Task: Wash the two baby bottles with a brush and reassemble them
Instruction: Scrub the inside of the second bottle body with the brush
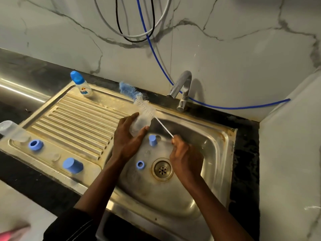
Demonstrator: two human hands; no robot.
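Over the sink (208,153), left hand (128,138) grips bottle (139,124); right hand (184,153) pinches brush (144,105), bristles pointing far-left.

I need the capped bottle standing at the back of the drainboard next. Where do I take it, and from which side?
Take the capped bottle round its clear body, just below the blue cap. It stands upright, so bring the grip in level from the front; the wall is close behind it. The tapered cap would likely slip.
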